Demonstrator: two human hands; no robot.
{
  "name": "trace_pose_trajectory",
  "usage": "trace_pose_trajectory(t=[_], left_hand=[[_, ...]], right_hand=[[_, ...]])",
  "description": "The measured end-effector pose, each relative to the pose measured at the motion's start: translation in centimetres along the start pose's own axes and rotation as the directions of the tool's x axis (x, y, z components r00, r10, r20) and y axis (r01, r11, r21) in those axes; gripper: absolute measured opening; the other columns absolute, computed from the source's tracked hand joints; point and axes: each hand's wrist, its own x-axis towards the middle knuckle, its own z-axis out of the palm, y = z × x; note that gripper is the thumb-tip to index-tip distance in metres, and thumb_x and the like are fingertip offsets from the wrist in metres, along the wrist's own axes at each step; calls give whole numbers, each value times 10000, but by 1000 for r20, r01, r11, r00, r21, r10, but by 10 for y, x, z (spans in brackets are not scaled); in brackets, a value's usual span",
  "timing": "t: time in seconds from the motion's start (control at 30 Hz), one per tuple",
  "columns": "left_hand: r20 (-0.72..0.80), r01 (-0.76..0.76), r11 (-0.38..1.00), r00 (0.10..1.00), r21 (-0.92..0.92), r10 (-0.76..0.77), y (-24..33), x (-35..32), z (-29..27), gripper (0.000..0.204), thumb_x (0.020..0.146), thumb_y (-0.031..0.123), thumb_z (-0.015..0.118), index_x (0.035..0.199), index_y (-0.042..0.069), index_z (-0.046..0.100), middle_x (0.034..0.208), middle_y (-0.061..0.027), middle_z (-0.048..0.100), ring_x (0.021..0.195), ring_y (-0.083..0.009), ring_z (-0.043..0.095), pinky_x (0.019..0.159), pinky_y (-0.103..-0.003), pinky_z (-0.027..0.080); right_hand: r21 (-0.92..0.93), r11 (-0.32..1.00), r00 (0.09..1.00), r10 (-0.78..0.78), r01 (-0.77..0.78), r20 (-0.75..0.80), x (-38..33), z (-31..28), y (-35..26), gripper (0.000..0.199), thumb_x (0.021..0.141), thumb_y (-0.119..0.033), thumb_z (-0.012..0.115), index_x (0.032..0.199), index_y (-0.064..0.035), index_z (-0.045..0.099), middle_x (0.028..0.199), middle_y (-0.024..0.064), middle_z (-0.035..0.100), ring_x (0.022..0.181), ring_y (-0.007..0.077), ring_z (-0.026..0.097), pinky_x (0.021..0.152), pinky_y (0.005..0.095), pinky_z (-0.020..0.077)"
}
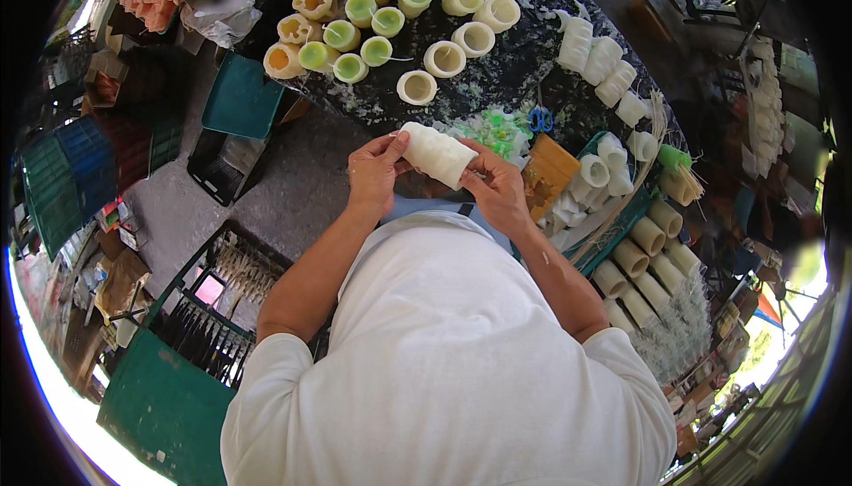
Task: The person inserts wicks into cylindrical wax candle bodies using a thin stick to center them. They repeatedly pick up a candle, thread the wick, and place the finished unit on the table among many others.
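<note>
A white wax candle (437, 154), a thick cylinder with a wavy surface, lies sideways between my hands at the table's near edge. My left hand (374, 173) grips its left end, thumb on top. Around the lower right end close the fingers of my right hand (495, 186). Just beyond are green and white wax scraps (491, 131) and blue-handled scissors (540, 119). A brown wooden block (550, 169) sits beside my right hand. Farther back stand several cream candles filled with green wax (362, 10), wicks sticking out, and hollow cream wax cylinders (473, 39).
White wax cylinders (602, 61) line the dark table's (373, 106) right side. A teal tray (628, 220) at right holds more white pieces, near cream cylinders (648, 236) in clear plastic. Left of me are a teal bin (238, 95) and a green-framed rack (191, 295).
</note>
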Motion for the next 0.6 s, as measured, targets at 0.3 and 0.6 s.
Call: trace_pose_trajectory(t=[0.3, 0.6], left_hand=[[-35, -18, 989, 999, 147, 24, -26, 67, -56, 260, 999, 146, 715, 1191, -29, 711, 1078, -104, 743, 913, -181, 719, 765, -330, 623], [367, -609, 288, 723, 739, 585, -22, 108, -66, 645, 774, 158, 830, 1361, 12, 607, 1191, -244, 709, 1021, -442, 703, 880, -456, 581]], right_hand=[[-553, 705, 880, -459, 443, 121, 55, 53, -6, 169, 916, -37, 679, 1061, 41, 639, 1219, 244, 663, 922, 434, 690, 771, 453, 566], [-631, 490, 734, -651, 601, 193, 99, 90, 5, 124, 907, -51, 712, 999, 13, 658, 1130, 201, 687, 844, 419, 686, 742, 482, 569]])
